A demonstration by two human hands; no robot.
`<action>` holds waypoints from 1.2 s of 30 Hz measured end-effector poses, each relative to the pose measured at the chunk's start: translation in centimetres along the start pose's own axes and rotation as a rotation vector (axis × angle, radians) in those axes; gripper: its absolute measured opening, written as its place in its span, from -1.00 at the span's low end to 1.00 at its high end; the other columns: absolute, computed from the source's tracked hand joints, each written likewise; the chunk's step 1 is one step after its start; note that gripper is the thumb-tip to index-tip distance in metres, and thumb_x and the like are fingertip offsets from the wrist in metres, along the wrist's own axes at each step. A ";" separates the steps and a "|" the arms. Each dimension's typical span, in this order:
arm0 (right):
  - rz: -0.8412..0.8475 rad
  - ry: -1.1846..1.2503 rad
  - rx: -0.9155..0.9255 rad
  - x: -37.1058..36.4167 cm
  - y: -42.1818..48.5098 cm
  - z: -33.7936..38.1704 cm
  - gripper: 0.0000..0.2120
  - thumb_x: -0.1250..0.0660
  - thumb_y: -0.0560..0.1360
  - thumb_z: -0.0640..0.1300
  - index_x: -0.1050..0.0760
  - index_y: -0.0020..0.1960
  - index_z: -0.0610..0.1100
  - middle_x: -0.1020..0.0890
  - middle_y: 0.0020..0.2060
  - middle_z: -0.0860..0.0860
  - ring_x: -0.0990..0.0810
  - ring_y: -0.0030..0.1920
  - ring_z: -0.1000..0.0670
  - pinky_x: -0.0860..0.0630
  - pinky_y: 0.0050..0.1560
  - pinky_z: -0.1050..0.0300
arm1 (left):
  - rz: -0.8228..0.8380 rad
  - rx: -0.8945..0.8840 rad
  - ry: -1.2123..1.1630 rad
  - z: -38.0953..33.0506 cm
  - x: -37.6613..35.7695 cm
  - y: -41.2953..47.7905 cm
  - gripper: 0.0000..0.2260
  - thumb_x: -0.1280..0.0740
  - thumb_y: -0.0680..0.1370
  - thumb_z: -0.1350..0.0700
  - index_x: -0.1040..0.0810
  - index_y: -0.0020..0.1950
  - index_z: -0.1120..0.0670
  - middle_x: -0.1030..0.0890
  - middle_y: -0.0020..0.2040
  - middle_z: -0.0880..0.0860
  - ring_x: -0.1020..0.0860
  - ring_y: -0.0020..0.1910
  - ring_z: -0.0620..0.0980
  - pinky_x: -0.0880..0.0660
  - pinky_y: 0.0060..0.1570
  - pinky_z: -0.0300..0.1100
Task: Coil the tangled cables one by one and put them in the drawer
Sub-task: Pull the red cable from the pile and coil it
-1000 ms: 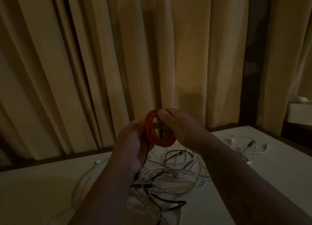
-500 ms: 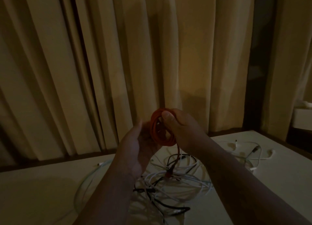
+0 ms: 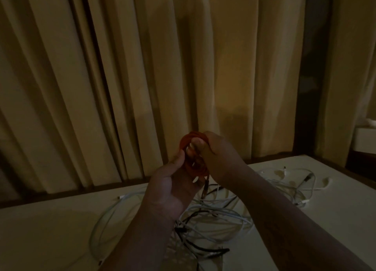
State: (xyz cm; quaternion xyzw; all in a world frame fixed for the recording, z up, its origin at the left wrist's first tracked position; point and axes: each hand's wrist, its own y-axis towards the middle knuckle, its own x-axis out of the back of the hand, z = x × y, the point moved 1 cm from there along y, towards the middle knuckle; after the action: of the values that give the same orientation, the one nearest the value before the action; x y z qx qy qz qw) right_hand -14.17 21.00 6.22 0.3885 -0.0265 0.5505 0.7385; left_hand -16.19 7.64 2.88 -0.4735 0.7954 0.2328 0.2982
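1. Lighting is dim, and fine detail at the fingers is hard to read.
2. The red cable (image 3: 186,146) is wound into a small coil of several loops. It is held up in the air above the table (image 3: 50,230), in front of the curtain (image 3: 142,77).
3. The right hand (image 3: 220,157) grips the upper right side of the coil, with the thumb pressed across the loops and the fingers curled behind them.
4. The left hand (image 3: 173,187) holds the lower left side of the coil, thumb on the near face and fingers curled under it.
5. A short loose end (image 3: 206,186) of the red cable hangs straight down from the bottom of the coil, between the two wrists.
6. The tangle of white cables (image 3: 221,215) lies on the table directly below the hands and spreads out to the right.
7. A black cable (image 3: 205,250) runs through the near part of the tangle.
8. A pale boxy object (image 3: 366,141) sits at the right edge of the view. I cannot tell what it is.
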 end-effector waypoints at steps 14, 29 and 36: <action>-0.004 -0.110 0.044 -0.7 -0.5 1.4 -0.78 -0.16 0.68 0.08 -0.41 0.05 -0.08 -0.55 -0.19 0.06 -0.58 -0.20 0.09 -0.59 -0.16 0.12 | -0.037 -0.166 0.209 -1.0 -1.7 -0.6 -0.68 -0.40 0.39 0.24 -0.63 0.15 0.13 -0.71 0.03 0.19 -0.71 -0.04 0.13 -0.64 -0.11 0.03; -0.062 -0.110 0.060 -0.2 0.0 0.9 -0.70 -0.14 0.68 0.07 -0.48 0.07 -0.15 -0.56 -0.24 0.01 -0.54 -0.26 0.05 -0.50 -0.27 0.10 | 0.049 -0.026 0.160 -1.5 -0.3 -0.1 -0.79 -0.39 0.39 0.28 -0.61 0.03 0.21 -0.65 -0.13 0.15 -0.62 -0.13 0.12 -0.53 -0.14 -0.05; -0.016 -0.146 0.046 -0.4 -0.1 0.9 -0.70 -0.14 0.68 0.08 -0.46 0.07 -0.15 -0.56 -0.21 0.01 -0.55 -0.25 0.07 -0.49 -0.30 0.17 | 0.104 -0.047 0.155 -1.5 -0.8 -0.7 -0.85 -0.47 0.39 0.22 -0.66 -0.05 0.17 -0.62 -0.31 0.06 -0.61 -0.29 0.02 -0.46 -0.09 -0.03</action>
State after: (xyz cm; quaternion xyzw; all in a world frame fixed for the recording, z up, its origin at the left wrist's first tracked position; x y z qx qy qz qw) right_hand -13.95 20.11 6.60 0.4447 -0.0648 0.5153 0.7297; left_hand -15.67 6.88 4.41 -0.4550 0.8340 0.2290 0.2120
